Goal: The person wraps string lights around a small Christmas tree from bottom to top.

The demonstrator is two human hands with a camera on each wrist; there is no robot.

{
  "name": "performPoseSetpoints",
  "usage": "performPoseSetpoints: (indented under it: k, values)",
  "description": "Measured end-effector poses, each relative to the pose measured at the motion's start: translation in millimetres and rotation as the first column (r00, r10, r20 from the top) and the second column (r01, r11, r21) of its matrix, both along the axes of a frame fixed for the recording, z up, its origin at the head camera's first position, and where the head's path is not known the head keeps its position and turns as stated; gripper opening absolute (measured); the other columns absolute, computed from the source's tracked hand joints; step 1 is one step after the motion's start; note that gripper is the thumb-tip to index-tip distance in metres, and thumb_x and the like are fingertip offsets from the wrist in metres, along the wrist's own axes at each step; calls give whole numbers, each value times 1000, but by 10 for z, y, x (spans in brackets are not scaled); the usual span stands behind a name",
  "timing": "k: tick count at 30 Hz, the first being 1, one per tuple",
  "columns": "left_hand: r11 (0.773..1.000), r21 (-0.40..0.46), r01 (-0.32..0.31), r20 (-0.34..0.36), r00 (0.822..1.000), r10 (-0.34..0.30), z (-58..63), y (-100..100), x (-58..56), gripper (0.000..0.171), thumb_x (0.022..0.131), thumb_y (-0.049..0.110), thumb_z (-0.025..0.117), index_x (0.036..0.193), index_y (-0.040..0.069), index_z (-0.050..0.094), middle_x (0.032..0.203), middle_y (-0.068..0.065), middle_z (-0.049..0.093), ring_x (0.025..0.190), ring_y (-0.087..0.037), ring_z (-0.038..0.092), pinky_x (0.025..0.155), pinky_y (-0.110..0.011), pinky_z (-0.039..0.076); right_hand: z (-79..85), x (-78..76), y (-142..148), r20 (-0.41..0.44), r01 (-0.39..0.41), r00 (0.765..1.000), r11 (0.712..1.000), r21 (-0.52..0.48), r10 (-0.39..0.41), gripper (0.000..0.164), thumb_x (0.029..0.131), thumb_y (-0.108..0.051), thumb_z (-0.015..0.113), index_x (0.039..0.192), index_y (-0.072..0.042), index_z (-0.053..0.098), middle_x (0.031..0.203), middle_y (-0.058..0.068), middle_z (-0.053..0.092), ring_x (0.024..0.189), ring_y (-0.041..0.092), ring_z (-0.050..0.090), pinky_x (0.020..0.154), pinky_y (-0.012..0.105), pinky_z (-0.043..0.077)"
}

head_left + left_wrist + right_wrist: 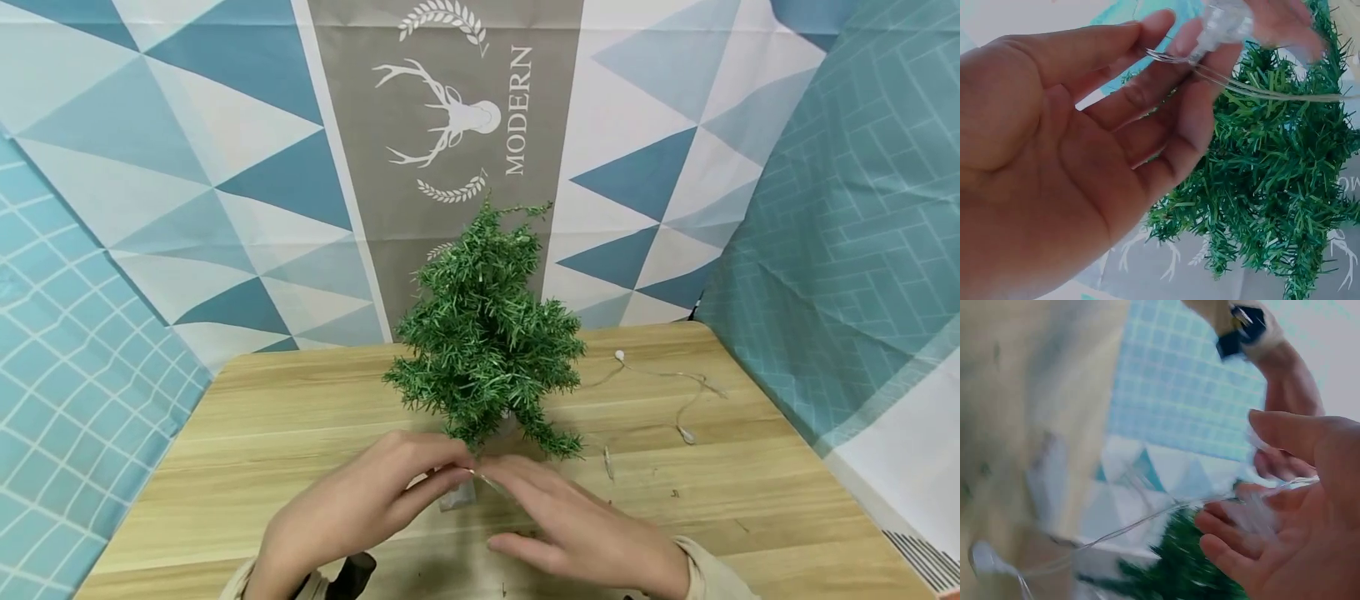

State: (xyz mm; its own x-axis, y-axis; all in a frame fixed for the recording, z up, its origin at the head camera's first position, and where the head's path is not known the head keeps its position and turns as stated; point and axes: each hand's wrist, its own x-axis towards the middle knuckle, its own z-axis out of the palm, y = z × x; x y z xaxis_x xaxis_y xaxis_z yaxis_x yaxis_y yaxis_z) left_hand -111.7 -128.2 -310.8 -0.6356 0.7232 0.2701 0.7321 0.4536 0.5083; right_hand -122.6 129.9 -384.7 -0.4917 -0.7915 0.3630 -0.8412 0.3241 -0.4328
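Note:
A small green artificial Christmas tree (487,325) stands upright on the wooden table. In front of its lower branches, my left hand (367,500) pinches a thin wire (1169,58) between thumb and index finger. A clear bulb (1227,25) hangs on this wire beside the left fingertips. My right hand (577,525) reaches in from the other side, fingers extended and thumb apart from them. In the right wrist view, a blurred clear piece (1254,515) lies against the right fingers, and the wire runs past them.
More of the light string, with a small white bulb (618,356), trails over the table (300,400) to the tree's right. A small clear block (457,497) lies below the left fingers. Tiny scraps (675,493) dot the right side. Patterned cloth (442,275) hangs behind.

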Motion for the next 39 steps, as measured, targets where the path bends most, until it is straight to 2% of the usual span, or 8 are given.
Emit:
performPoseSetpoints:
  k: [3,5,10,17,22,29,34,39]
  values:
    - [1000,11,-6,2,1000,6,18,-37,2,16,106,28,50,95,31,62,79,20,54,67,1,47,62,-18,47,9,-37,22,140,-72,987,996,-51,78,13,105,-28,52,108,-22,63,88,-14,62,76,-10,55,66,16,51]
    - [1000,5,-24,4,1000,24,38,-95,8,17,105,30,50,93,32,61,79,20,55,68,2,50,63,-20,48,76,-60,109,230,-94,966,990,-105,116,16,105,-22,53,92,-23,62,71,-14,54,62,-11,45,53,13,46]
    - [996,-5,-90,-50,995,90,71,-282,-29,15,103,27,57,89,31,62,80,19,57,72,2,54,64,-21,49,283,-86,389,335,-44,938,988,-151,93,11,101,-15,59,98,-23,66,76,-13,57,65,-5,48,53,18,46]
    - [978,110,-177,-195,961,196,32,-351,-178,13,97,17,66,94,30,65,88,23,61,79,1,57,71,-25,51,475,-107,666,256,72,966,981,-181,-24,22,99,-6,60,102,-26,67,70,-14,53,58,0,47,49,19,43]
    - [965,203,-168,-363,902,233,-11,-226,-228,16,89,8,74,91,22,67,88,16,66,80,-4,58,73,-34,49,582,-108,838,156,56,988,955,-293,-10,34,92,11,60,105,-20,66,71,-11,53,55,2,43,45,19,38]
    - [935,100,-340,-554,762,337,-91,12,-97,18,86,1,73,80,14,62,67,10,58,54,-2,45,50,-17,38,647,-79,980,80,118,992,913,-391,-94,39,84,20,62,104,-13,68,70,-8,52,55,4,45,44,21,38]
    - [921,27,-389,-598,732,327,-175,142,-91,21,88,-2,65,79,12,53,63,9,44,46,-1,26,39,-13,22,651,-27,999,63,143,990,888,-438,-128,39,82,23,63,103,-9,69,72,-5,55,57,5,47,44,22,39]
    - [935,20,-353,-619,730,289,-239,167,-157,22,89,8,70,77,14,53,61,10,43,45,-1,24,39,-14,19,653,0,1072,26,135,990,854,-502,-141,40,79,27,61,103,-4,69,70,-4,55,55,3,45,42,20,35]
